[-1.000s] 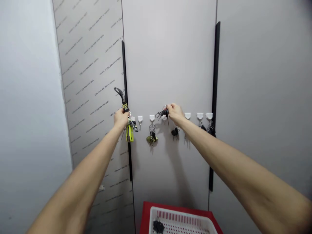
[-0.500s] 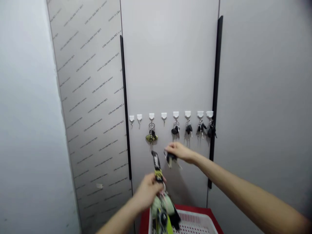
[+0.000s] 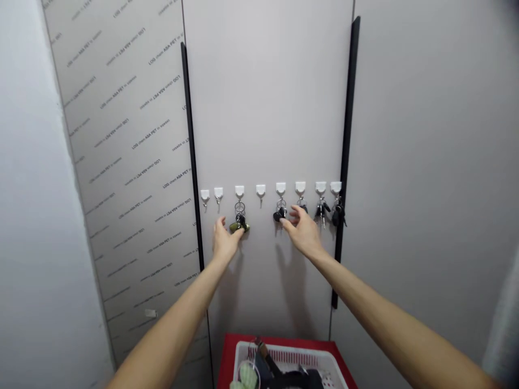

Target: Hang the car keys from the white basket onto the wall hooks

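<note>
Left hand (image 3: 225, 241) and right hand (image 3: 305, 235) unclenched, I judge the olive key bunch (image 3: 240, 219) light, best pinched at twelve o'clock

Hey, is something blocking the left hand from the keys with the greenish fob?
Nothing visible is. The left hand is right at the keys with the olive-green fob, its thumb overlapping them in view. The white basket sits below, out of the way.

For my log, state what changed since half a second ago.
The left hand let go of its bunch, now in the basket; the right hand let go of its keys. Both hands rose, left to the olive keys, right to the black keys. Hooks stayed put; these keys still hang.
</note>
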Demonstrator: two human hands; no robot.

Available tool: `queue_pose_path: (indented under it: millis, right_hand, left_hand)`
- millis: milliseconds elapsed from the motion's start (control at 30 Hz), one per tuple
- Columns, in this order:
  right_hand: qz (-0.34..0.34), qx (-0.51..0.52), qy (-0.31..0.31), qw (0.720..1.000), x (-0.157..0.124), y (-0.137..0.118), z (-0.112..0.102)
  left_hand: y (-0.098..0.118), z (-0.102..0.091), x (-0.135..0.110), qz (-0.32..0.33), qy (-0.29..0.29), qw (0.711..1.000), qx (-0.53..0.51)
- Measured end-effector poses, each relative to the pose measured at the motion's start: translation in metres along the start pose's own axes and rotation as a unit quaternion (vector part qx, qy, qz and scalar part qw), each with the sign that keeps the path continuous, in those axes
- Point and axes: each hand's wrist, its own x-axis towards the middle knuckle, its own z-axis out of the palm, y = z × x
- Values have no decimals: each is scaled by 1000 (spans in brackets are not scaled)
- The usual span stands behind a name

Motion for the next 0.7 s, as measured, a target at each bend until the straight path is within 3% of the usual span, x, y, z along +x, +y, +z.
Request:
queue_pose_path:
  millis: [133,200,333,467,533,600,700]
  right_hand:
    - [41,-55,5,998,15,1,16]
    - [53,-38,-3,998,16,6,17]
    - [38,32,-9,999,27,9,-2]
    - [-8,45,14,999,59,-11,-20]
    - [-17,16,10,1000,74,-27,-24]
    - [7,-40,-65,997,83,-40,-27]
    - [67,-84,-235,966,84,-46,-35]
  left_hand:
    - [9,18,17,16,32,995,94]
    - [9,19,16,24,16,994,109]
    - [16,-3,31,24,-29,998,53]
    - [42,-28,60,35,23,999,-9]
    - [58,-34,71,59,39,997,37]
    - [70,-37,77,78,-15,986,148]
    - [80,-40,79,68,-157,945,278]
